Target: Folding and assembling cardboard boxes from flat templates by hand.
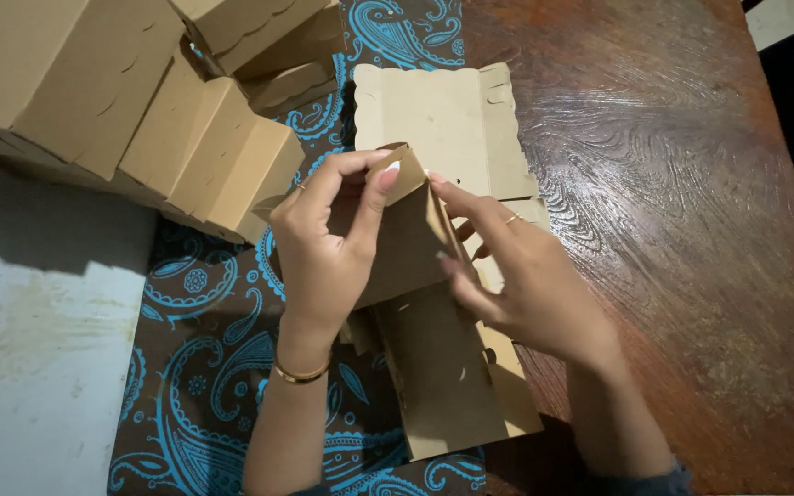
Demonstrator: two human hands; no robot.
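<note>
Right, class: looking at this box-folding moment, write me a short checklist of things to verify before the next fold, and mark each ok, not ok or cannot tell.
1. Both hands on the cardboard blank: ok; left hand and right hand pinch it.
2. Top flap gripped: ok, held between left thumb and fingers.
3. Side wall raised: ok, it stands up between the hands.
4. Tab seated in its slot: cannot tell, fingers hide it.
5. Blank's lid panel lying flat: ok, it rests on the wooden table.
6. Finished boxes kept apart: ok, they are stacked away to the left on the patterned cloth.
</note>
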